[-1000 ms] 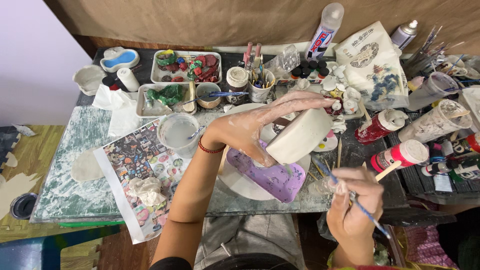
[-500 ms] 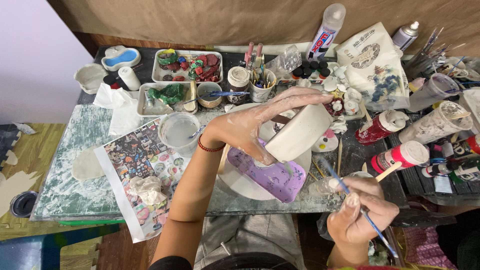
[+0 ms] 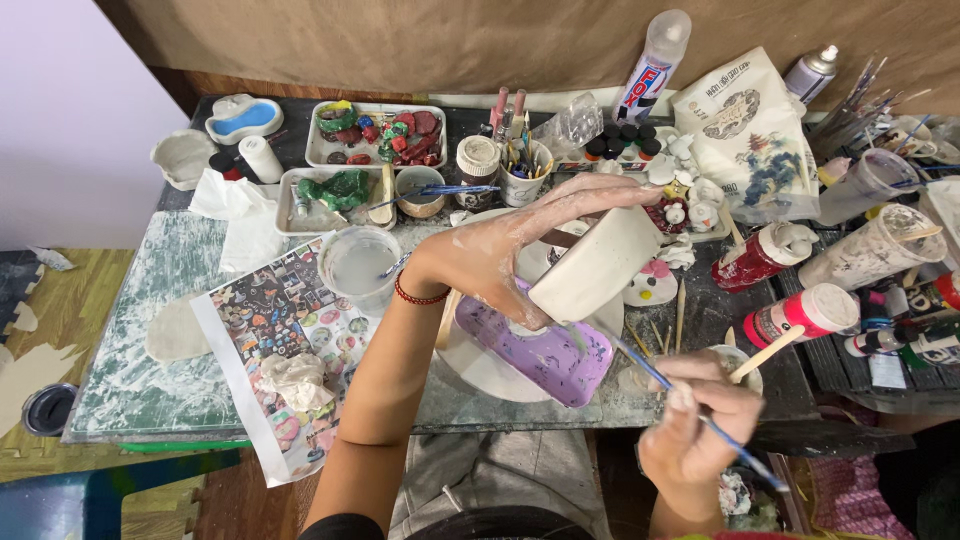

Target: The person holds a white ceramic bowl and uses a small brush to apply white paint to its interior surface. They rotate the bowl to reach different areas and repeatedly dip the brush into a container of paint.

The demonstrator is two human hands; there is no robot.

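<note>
A crowded craft table [image 3: 150,330] stands against a brown wall, its marbled green top carrying trays of coloured clay pieces [image 3: 375,132], a plastic cup of cloudy water [image 3: 358,265], a printed sheet [image 3: 285,345] with a crumpled tissue on it, paint bottles [image 3: 800,315] and jars of brushes at the right. Yellow flooring shows at the left edge.

Seen from the head camera, the left hand [image 3: 490,255] reaches out over the table's middle, fingers spread long and closed around a white clay dish [image 3: 595,265], held tilted on edge above a round white turntable [image 3: 490,365]. A purple-painted clay piece [image 3: 550,355] lies on that turntable, just under the dish. A red bracelet circles the wrist. The right hand [image 3: 695,425] hangs low at the table's near edge, pinching a blue-handled paintbrush [image 3: 660,380] whose tip points up toward the dish's lower rim.

Compared with a second ago, the right hand has dropped and drawn back slightly; the left hand keeps the dish in much the same place.
</note>
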